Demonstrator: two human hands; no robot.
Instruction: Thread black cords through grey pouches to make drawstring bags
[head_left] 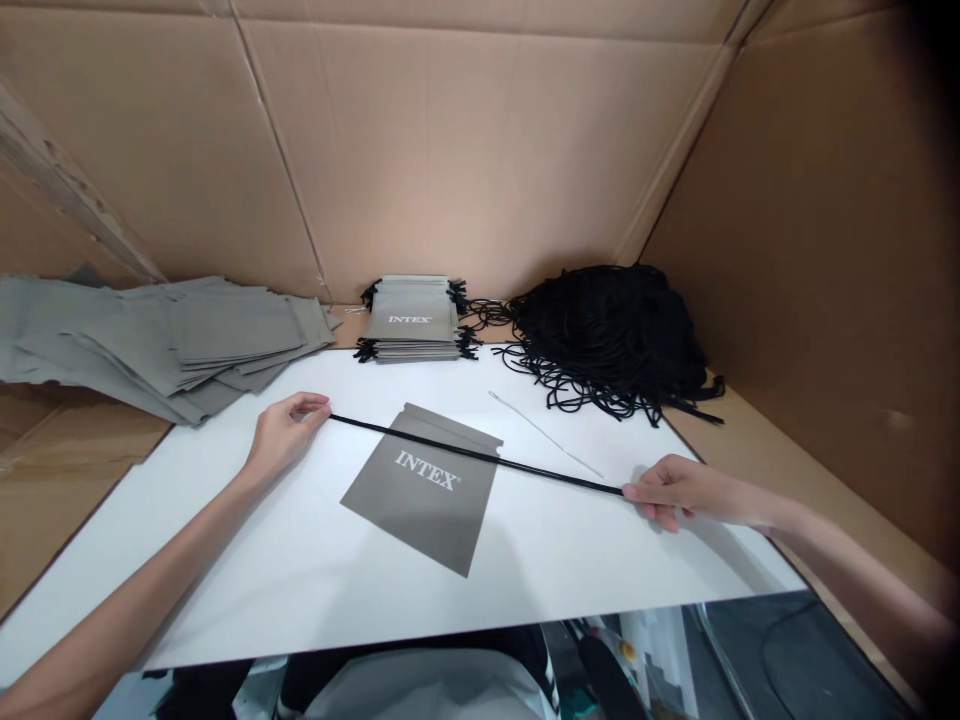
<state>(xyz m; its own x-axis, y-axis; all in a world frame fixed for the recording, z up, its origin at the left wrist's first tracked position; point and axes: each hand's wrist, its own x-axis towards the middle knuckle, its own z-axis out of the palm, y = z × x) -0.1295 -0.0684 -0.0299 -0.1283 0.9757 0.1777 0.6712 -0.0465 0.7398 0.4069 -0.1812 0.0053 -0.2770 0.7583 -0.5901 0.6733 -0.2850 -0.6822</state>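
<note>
Fingers first, with the flat INTEX pouch [424,490] as the clock's centre: the left hand [292,430], at ten o'clock, pinches one end of a black cord [559,475]; the right hand [671,490], at three, pinches it near the other end. The cord runs straight between them, across the pouch's upper part. From left to right, loose grey pouches [187,345] lie overlapping at ten o'clock, farther out than the left hand. A stack of corded pouches [411,320] sits at twelve. A thin wire tool [544,432] lies slanted on the white tabletop [277,590] towards two; beyond it is a heap of black cords [615,335].
</note>
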